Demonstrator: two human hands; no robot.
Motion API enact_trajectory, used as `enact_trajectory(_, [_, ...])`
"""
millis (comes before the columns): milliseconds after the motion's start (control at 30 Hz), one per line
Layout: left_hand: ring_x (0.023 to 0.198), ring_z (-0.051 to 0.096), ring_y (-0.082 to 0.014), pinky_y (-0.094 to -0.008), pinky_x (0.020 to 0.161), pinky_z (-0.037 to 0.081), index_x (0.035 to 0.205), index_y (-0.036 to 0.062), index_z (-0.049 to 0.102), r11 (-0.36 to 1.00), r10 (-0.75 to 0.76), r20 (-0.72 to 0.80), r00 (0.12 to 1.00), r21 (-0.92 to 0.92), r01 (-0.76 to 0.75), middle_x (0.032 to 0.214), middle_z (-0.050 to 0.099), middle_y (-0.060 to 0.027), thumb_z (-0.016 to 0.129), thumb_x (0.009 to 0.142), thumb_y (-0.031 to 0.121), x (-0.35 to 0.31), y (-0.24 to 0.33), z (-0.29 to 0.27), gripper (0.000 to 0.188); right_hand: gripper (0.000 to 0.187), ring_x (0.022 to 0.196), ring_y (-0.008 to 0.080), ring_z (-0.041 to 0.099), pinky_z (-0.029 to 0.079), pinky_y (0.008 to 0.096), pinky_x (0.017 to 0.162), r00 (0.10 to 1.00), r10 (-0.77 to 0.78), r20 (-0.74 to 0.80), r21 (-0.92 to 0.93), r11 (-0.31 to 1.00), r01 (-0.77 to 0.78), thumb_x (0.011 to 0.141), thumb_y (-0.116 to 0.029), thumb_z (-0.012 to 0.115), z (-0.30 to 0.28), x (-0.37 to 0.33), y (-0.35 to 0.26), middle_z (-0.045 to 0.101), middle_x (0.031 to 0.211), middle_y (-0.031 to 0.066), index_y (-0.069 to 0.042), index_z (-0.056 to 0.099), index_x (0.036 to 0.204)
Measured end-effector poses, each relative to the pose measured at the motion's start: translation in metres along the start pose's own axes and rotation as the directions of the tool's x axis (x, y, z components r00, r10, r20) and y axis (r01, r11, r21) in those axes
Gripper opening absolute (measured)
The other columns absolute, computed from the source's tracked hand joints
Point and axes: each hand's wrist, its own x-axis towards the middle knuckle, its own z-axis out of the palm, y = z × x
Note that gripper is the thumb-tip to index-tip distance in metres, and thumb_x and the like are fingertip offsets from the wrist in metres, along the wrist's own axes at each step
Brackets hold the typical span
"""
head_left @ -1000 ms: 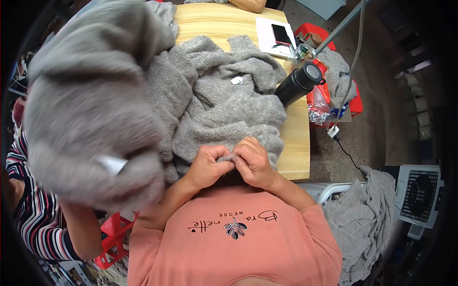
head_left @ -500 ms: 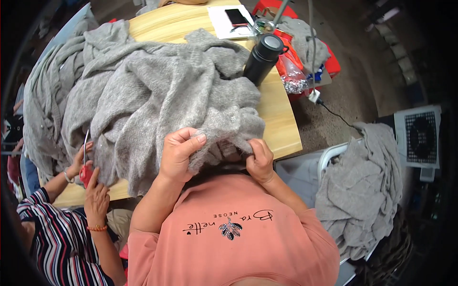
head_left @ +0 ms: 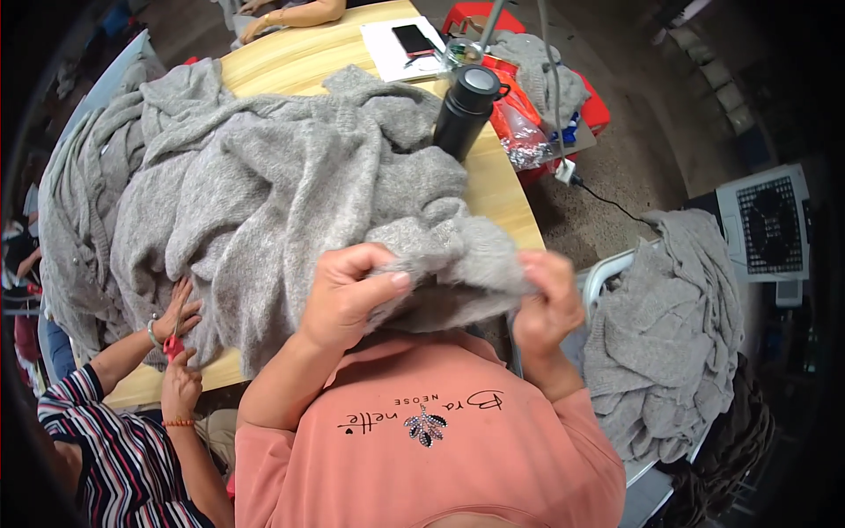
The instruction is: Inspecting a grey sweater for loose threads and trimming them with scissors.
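A large heap of fuzzy grey knitwear covers much of the table, and its near edge comes toward my body. My left hand pinches a fold of that grey knit between thumb and fingers. Farther right, my right hand, slightly smeared by motion, grips another part of the edge. Between the two hands the stretch of knit is spread and lifted, with a dark hollow beneath it. Whether this piece is a sleeve, a hem or a collar, I cannot tell.
On my left, a co-worker's hand holds red-handled scissors against the heap. A black flask stands on the wooden table, near a phone on paper. More grey knitwear is piled at right. Another person's arm rests at the far edge.
My right hand has moved right and slightly up, pulling the knit edge wider from my left hand. The co-worker's scissors have shifted lower, and an arm has appeared at the far edge.
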Motion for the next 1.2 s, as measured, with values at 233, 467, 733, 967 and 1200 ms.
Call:
enact_trajectory(233, [0.064, 0.051, -0.0048, -0.0184, 0.056, 0.040, 0.077, -0.0017, 0.062, 0.992, -0.101, 0.040, 0.994, 0.079, 0.097, 0.076, 0.060, -0.0017, 0.063, 0.070, -0.006, 0.009, -0.016, -0.002, 0.008, 0.019, 0.064, 0.0225, 0.060, 0.050, 0.0294, 0.054, 0.883, -0.380, 0.274, 0.321, 0.902, 0.288, 0.067, 0.006, 0.063, 0.040, 0.021, -0.005, 0.060, 0.078, 0.0119, 0.003, 0.057, 0.085])
enact_trajectory(467, [0.064, 0.055, -0.0065, -0.0193, 0.057, 0.043, 0.080, -0.0047, 0.062, 0.989, -0.143, 0.042, 0.989, -0.020, 0.144, 0.073, 0.062, -0.0052, 0.060, 0.075, -0.002, 0.007, -0.019, -0.009, 0.006, 0.016, 0.057, 0.0165, 0.051, 0.039, 0.0258, 0.048, 0.836, -0.481, 0.264, 0.365, 0.852, 0.375, 0.066, 0.002, 0.063, 0.055, 0.030, 0.007, 0.054, 0.074, 0.0057, 0.001, 0.058, 0.081])
enact_trajectory(733, [0.064, 0.055, -0.0060, -0.0185, 0.056, 0.044, 0.082, -0.0045, 0.063, 0.994, -0.091, -0.097, 0.991, 0.043, 0.096, 0.072, 0.063, -0.0043, 0.061, 0.078, 0.000, 0.003, -0.027, -0.007, 0.006, 0.017, 0.057, 0.0163, 0.051, 0.038, 0.0258, 0.048, 0.763, -0.577, 0.290, 0.385, 0.801, 0.459, 0.063, -0.002, 0.064, 0.068, 0.033, 0.018, 0.054, 0.075, 0.0061, 0.000, 0.059, 0.079])
enact_trajectory(967, [0.064, 0.053, -0.0040, -0.0183, 0.056, 0.043, 0.087, -0.0041, 0.063, 0.983, 0.078, -0.226, 0.971, 0.181, -0.037, 0.073, 0.063, -0.0026, 0.062, 0.077, 0.001, -0.005, -0.034, 0.000, 0.011, 0.023, 0.061, 0.0208, 0.055, 0.043, 0.0294, 0.051, 0.823, -0.417, 0.387, 0.500, 0.844, 0.192, 0.060, 0.006, 0.061, 0.078, 0.024, 0.026, 0.057, 0.079, 0.0098, 0.000, 0.060, 0.082])
enact_trajectory(1200, [0.064, 0.054, -0.0053, -0.0209, 0.055, 0.044, 0.086, -0.0013, 0.064, 0.880, 0.295, -0.320, 0.901, 0.459, -0.125, 0.071, 0.063, -0.0043, 0.063, 0.075, 0.000, -0.010, -0.037, 0.003, 0.011, 0.027, 0.079, 0.0256, 0.060, 0.049, 0.0298, 0.067, 0.829, -0.268, 0.491, 0.647, 0.750, -0.140, 0.063, 0.012, 0.056, 0.092, 0.025, 0.032, 0.061, 0.095, 0.0155, -0.002, 0.060, 0.085])
